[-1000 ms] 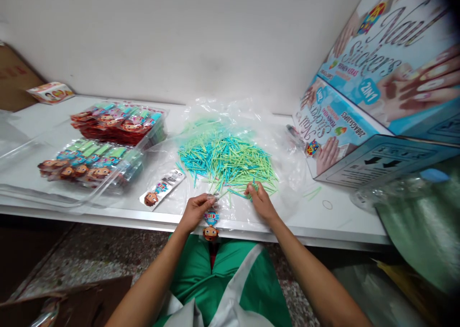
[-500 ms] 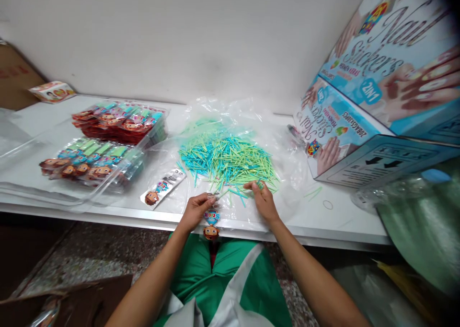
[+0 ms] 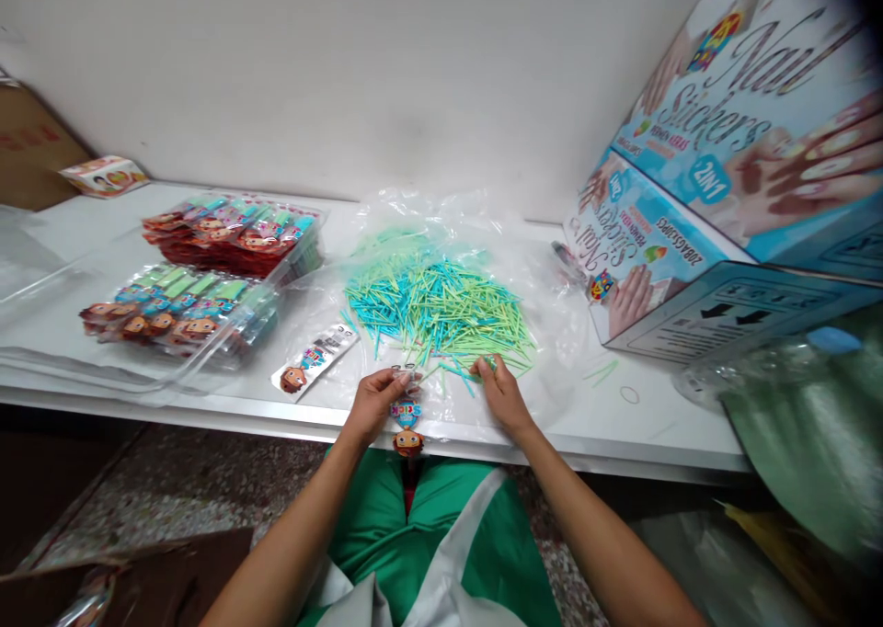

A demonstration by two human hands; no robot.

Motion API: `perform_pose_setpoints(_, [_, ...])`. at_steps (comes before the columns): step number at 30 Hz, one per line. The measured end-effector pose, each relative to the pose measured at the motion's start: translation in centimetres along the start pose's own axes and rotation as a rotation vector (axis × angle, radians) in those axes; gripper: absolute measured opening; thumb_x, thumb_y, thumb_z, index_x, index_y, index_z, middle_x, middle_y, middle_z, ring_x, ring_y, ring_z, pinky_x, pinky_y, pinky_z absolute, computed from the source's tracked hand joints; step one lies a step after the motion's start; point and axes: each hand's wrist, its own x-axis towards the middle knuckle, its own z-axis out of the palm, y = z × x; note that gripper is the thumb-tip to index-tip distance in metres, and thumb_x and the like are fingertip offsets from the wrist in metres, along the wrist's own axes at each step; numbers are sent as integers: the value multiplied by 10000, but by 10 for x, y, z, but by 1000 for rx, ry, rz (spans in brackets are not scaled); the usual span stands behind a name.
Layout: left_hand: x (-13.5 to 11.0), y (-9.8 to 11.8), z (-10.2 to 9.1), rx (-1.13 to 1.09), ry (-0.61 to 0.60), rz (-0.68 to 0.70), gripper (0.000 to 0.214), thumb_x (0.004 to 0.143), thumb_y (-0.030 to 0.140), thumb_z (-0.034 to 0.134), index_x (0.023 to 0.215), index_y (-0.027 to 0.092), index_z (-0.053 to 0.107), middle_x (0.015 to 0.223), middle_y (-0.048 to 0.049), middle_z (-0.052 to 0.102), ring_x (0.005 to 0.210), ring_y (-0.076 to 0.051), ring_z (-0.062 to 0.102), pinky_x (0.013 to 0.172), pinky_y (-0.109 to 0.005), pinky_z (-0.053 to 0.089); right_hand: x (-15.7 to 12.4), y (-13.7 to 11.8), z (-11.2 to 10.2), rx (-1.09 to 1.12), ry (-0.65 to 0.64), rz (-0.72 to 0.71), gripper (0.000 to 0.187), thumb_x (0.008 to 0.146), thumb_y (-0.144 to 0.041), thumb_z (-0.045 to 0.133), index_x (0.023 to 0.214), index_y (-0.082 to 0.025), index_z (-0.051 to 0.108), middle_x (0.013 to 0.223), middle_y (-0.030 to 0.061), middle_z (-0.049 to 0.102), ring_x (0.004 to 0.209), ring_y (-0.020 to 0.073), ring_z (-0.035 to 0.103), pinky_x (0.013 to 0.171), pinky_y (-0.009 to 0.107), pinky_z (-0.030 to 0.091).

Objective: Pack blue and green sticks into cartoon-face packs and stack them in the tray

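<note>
Right, the printed sachet [image 3: 407, 413] is just beside the left hand's fingertips, its face-printed end pointing down past the near table edge. That left hand [image 3: 376, 404] has thumb and fingers pinched on the upper end. Across to its right, the right hand [image 3: 502, 395] has its fingertips drawn together, a touch of green between them; it looks like a grip on sticks, too small to count. Just beyond the right hand, and off to its left, spreads the pile of blue and green sticks [image 3: 441, 310], lying on crumpled clear plastic [image 3: 552, 282]. Near the left hand, on its left, a flat sachet [image 3: 310, 365] lies slanted on the table [image 3: 586, 429]. Farther left of that hand come rows of filled packs [image 3: 166, 305], with a red-sided stack [image 3: 221, 232] behind them. Over to the right hand's right, a rubber band [image 3: 629, 394] rests near loose green strips [image 3: 602, 372], and beyond these rise the Nail Stickers boxes [image 3: 645, 241].
</note>
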Motion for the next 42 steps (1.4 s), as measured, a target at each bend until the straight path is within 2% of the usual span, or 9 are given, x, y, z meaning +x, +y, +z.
perform_pose_setpoints(5, [-7, 26, 12, -79, -67, -33, 299, 698, 375, 692, 826, 124, 593, 882, -105, 708, 708, -204, 669, 721, -367, 510, -2, -22, -10, -133, -89, -49, 261, 927, -425, 271, 880, -226, 433, 753, 16, 575, 704, 170, 574, 692, 281, 428])
perform_pose_setpoints(9, [-13, 40, 21, -115, -80, -74, 384, 674, 364, 715, 953, 120, 611, 822, -93, 712, 681, -186, 664, 717, -341, 506, 1, -41, -18, -275, -138, -148, 204, 924, -383, 284, 893, -227, 410, 738, 22, 538, 692, 185, 540, 658, 289, 403])
perform_pose_setpoints(15, [-23, 31, 25, -158, -86, -211, 328, 667, 353, 722, 859, 93, 670, 814, -120, 711, 659, -187, 658, 657, -303, 500, -6, -60, -17, -256, -383, -178, 195, 930, -376, 282, 809, -240, 353, 690, -7, 517, 666, 175, 538, 624, 274, 388])
perform_pose_setpoints(18, [-26, 27, 27, -146, -78, -234, 334, 643, 348, 741, 845, 88, 682, 815, -126, 710, 687, -202, 664, 679, -316, 501, -10, -70, -13, -271, -452, -221, 190, 932, -374, 279, 812, -243, 347, 674, -13, 495, 637, 176, 518, 597, 272, 367])
perform_pose_setpoints(24, [-32, 29, 33, -85, -90, -253, 288, 597, 330, 774, 739, 91, 697, 721, -102, 708, 645, -188, 655, 704, -337, 506, -13, -75, -12, -354, -515, -275, 213, 929, -381, 285, 787, -239, 360, 660, -6, 484, 608, 177, 497, 573, 270, 345])
perform_pose_setpoints(33, [-31, 30, 39, -20, 3, -242, 317, 511, 330, 811, 679, 87, 696, 643, -86, 695, 575, -169, 636, 634, -300, 511, -12, -79, -24, -440, -578, -281, 232, 936, -392, 282, 841, -224, 411, 712, 24, 542, 674, 191, 542, 611, 275, 362])
perform_pose_setpoints(35, [-31, 29, 40, -18, 12, -224, 315, 505, 326, 813, 658, 85, 681, 627, -72, 685, 558, -159, 629, 610, -287, 511, -12, -81, -24, -441, -588, -276, 229, 939, -384, 277, 887, -216, 423, 726, 30, 553, 693, 198, 556, 620, 277, 366])
perform_pose_setpoints(39, [-33, 30, 42, -2, 20, -250, 324, 466, 301, 830, 606, 90, 626, 567, -35, 650, 498, -139, 604, 543, -267, 498, -12, -83, -24, -382, -585, -256, 245, 944, -347, 287, 1111, -199, 390, 916, 77, 601, 844, 218, 588, 678, 282, 386])
perform_pose_setpoints(42, [-34, 32, 43, 30, -21, -249, 327, 481, 312, 820, 615, 100, 611, 556, -26, 637, 502, -137, 596, 526, -256, 481, -12, -85, -26, -394, -599, -237, 260, 946, -354, 278, 1093, -189, 415, 885, 77, 605, 818, 218, 591, 678, 286, 391])
